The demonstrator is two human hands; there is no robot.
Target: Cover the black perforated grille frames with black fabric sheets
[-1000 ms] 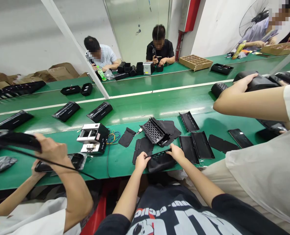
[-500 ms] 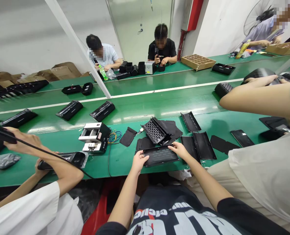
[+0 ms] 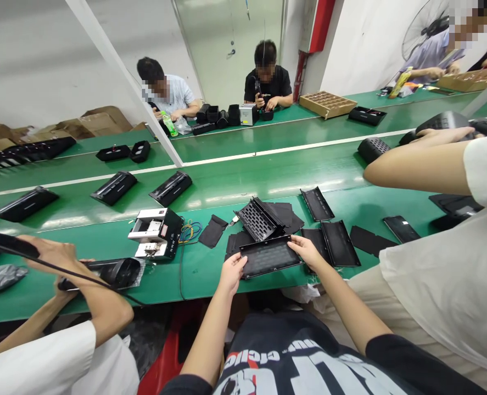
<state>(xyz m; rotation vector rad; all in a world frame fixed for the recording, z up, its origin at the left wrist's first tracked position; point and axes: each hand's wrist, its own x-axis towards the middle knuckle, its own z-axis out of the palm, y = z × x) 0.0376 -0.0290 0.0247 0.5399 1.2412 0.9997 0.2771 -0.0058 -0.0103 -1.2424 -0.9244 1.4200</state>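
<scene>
Black rectangular plastic panel (image 3: 270,256), glossy along its border and dark and gridded across its face, lies flat on the green bench (image 3: 202,280), directly between the person's hands. The left hand (image 3: 231,274) sits at its near left corner and the right hand (image 3: 307,251) at its far right corner. The hands are apart, one at each end, both against the panel's edges; whether they clamp it or only steady it cannot be told from this view. The step in hand appears to be handling this single panel, and neither hand holds anything else. Any lift would call for both hands closing on the edges together.

Just beyond the hands, a black perforated plastic casing (image 3: 257,220) stands tilted on a pile of dark pieces. Right of the right hand lie flat black tray-shaped covers (image 3: 339,244). Beyond the left hand are a black cloth pouch (image 3: 213,231) and coiled blue and yellow wires (image 3: 189,232), and further left sits an open white-and-black machine (image 3: 156,233).

Off to the left, a co-worker's hand (image 3: 49,255) grips a black cable — to the right, another co-worker's hand (image 3: 441,135) lies on a black ribbed casing (image 3: 443,122).
</scene>
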